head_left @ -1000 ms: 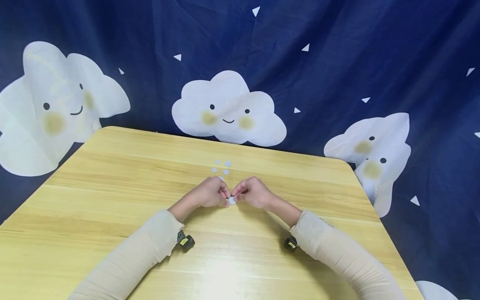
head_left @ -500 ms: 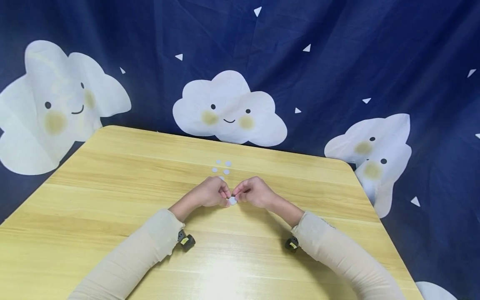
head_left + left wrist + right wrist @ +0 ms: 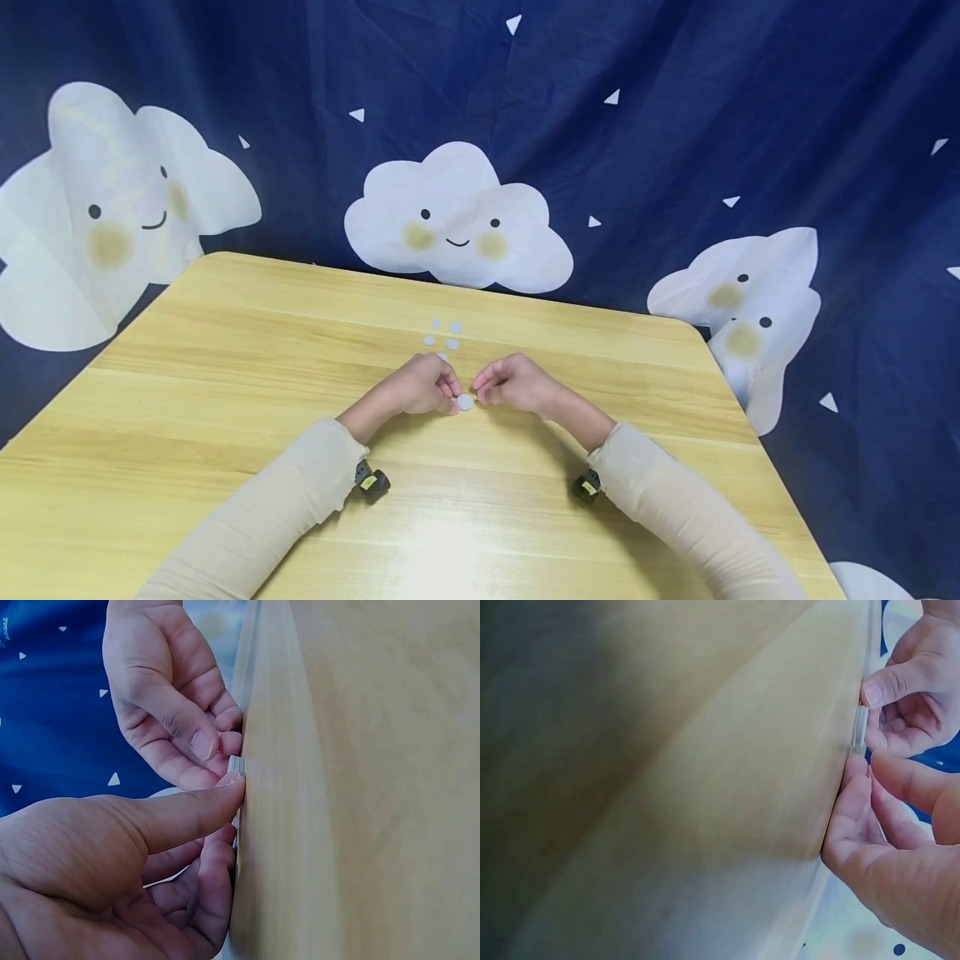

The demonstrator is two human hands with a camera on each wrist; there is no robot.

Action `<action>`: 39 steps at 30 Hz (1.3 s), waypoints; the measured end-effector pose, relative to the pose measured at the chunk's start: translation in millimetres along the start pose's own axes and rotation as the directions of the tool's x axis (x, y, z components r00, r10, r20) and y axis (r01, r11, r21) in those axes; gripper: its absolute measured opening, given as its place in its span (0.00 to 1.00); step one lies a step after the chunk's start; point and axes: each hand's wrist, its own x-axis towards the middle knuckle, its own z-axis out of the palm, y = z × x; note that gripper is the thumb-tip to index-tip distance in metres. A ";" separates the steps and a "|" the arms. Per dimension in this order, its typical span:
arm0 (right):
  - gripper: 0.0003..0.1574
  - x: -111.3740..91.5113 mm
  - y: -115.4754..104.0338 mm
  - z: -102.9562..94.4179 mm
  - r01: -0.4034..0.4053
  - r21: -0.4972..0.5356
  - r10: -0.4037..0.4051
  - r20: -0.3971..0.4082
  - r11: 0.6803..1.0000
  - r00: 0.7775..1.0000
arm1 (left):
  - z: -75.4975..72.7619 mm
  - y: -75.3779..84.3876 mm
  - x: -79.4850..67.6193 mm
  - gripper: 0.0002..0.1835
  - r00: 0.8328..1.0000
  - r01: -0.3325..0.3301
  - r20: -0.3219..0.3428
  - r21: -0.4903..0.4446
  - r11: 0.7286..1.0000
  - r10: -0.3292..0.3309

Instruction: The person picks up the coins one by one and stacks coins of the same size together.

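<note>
Flat on the table, a small stack of thin white discs [image 3: 465,402] sits between my two hands. My left hand [image 3: 425,385] holds it at its left edge between thumb and fingers. Seen edge-on in the left wrist view, the stack [image 3: 236,763] shows layered sides under the left thumb. My right hand [image 3: 517,385] is just right of it, with loosely bent fingers and nothing in them. In the right wrist view the right fingertips lie close by the near end of the stack [image 3: 860,729].
Several loose white discs [image 3: 456,327] lie beyond the hands, one of them [image 3: 442,357] partly hidden behind my left hand. The wooden table [image 3: 225,400] reaches back to a dark blue curtain [image 3: 600,42] with printed clouds. A small black camera [image 3: 371,483] hangs under the left cuff.
My right hand has let go of the stack and drawn slightly to the right, baring more of the top disc. The left hand keeps its place and hold.
</note>
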 end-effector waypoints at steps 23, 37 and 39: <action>0.12 1.8 -2.9 9.2 0.075 -0.209 -0.069 0.036 0.975 0.997 | -2.2 1.7 0.2 0.10 1.000 0.003 0.004 0.014 1.000 -0.003; 0.10 0.4 1.7 5.8 0.221 -0.304 -0.197 0.109 0.927 0.974 | -1.2 -0.4 1.1 0.10 1.000 -0.008 -0.005 0.014 1.000 0.008; 0.10 -0.2 2.4 6.0 0.229 -0.306 -0.205 0.109 0.924 0.973 | -1.1 -0.4 0.6 0.10 1.000 -0.009 -0.003 0.008 1.000 0.009</action>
